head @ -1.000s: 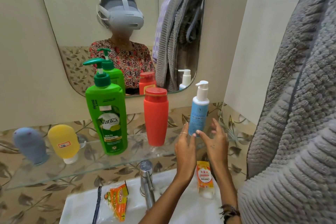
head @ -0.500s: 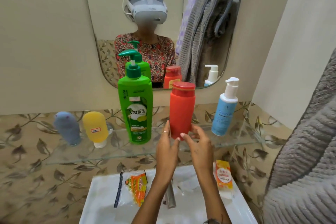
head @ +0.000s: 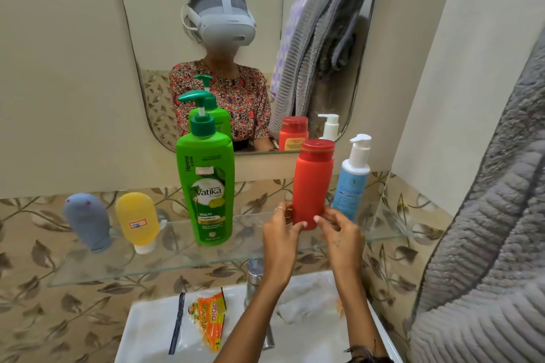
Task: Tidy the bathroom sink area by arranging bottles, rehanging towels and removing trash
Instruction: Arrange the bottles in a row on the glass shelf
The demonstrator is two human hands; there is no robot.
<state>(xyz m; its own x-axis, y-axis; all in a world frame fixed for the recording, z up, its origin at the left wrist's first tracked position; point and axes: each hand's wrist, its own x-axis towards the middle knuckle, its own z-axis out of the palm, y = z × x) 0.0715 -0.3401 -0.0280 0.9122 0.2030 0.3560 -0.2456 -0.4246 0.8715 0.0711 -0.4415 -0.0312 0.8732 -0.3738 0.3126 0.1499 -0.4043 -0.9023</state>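
Note:
A red bottle [head: 313, 183] stands upright on the glass shelf [head: 182, 256]. My left hand [head: 280, 237] and my right hand [head: 342, 234] pinch its base from either side with the fingertips. To its right, close by, stands a blue pump bottle [head: 351, 186]. A tall green shampoo pump bottle [head: 208, 186] stands to its left. Farther left, a yellow tube [head: 138, 219] and a grey-blue tube [head: 87, 219] stand cap-down. An orange wrapper [head: 209, 318] and a dark strip [head: 177, 323] lie on the white sink [head: 147, 330].
A grey towel [head: 486, 244] hangs at the right, near my right arm. The chrome tap [head: 255, 277] rises under the shelf behind my left wrist. Crumpled clear plastic [head: 309, 300] lies in the basin. The mirror [head: 265, 38] shows a person and hung towels.
Both hands left the blue pump bottle, shifted left to the red bottle and now grip its base. The camera view swung left.

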